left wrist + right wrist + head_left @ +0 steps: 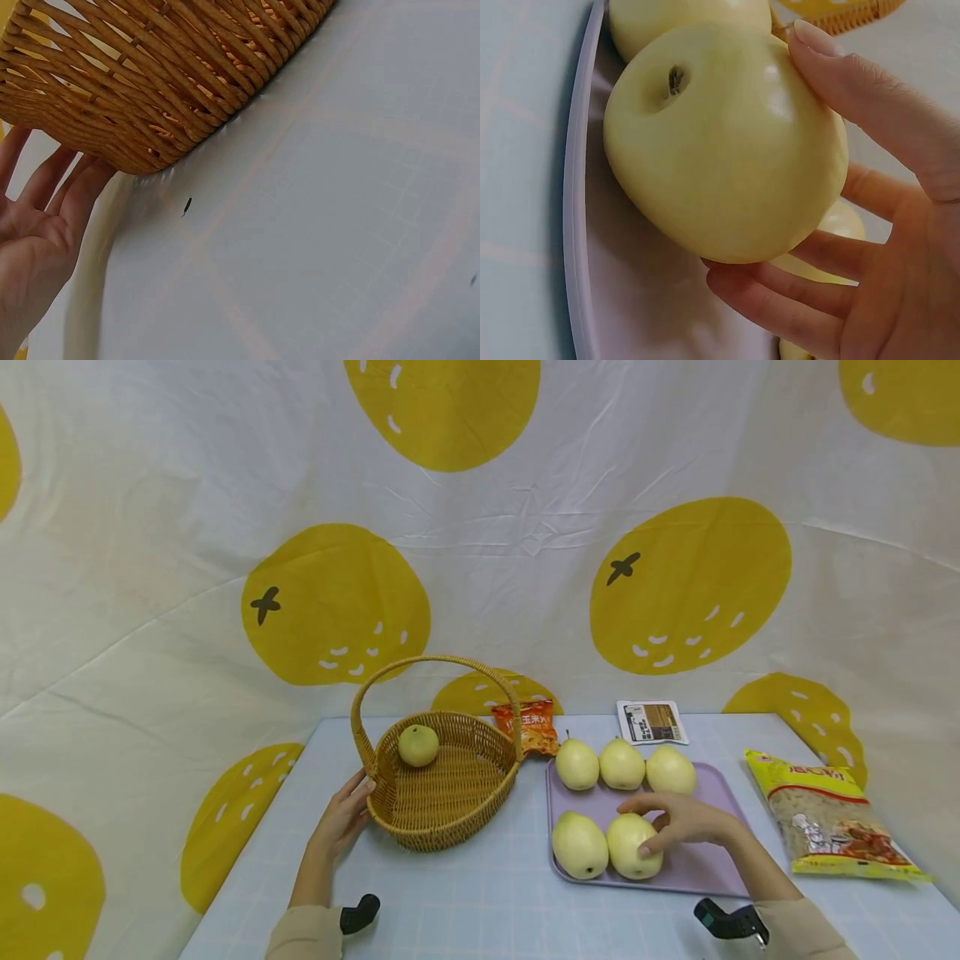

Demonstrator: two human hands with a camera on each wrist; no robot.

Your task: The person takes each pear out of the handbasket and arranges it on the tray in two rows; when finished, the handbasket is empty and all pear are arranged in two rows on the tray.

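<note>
My right hand (pixel 686 822) has its thumb and fingers around a pale yellow pear (pixel 632 845) at the front of a lilac tray (pixel 705 877). In the right wrist view this pear (pixel 727 150) shows its dark-centred hollow, with the thumb on one side and fingers beneath. Another pear (pixel 579 846) lies beside it, and a row of three pears (pixel 622 765) lies behind. At the left, my left hand (pixel 347 814) touches the outer side of a wicker basket (pixel 431 837); its fingers are fairly straight in the left wrist view, tips partly hidden. One greenish pear (pixel 418 746) sits in the basket.
The basket's tall arched handle (pixel 442 660) rises above its rim. Behind stand an orange snack bag (pixel 536 727) and a flat white-and-brown packet (pixel 652 722). A yellow bag (pixel 832 818) lies right of the tray. A fruit-print cloth (pixel 510 585) hangs behind the table.
</note>
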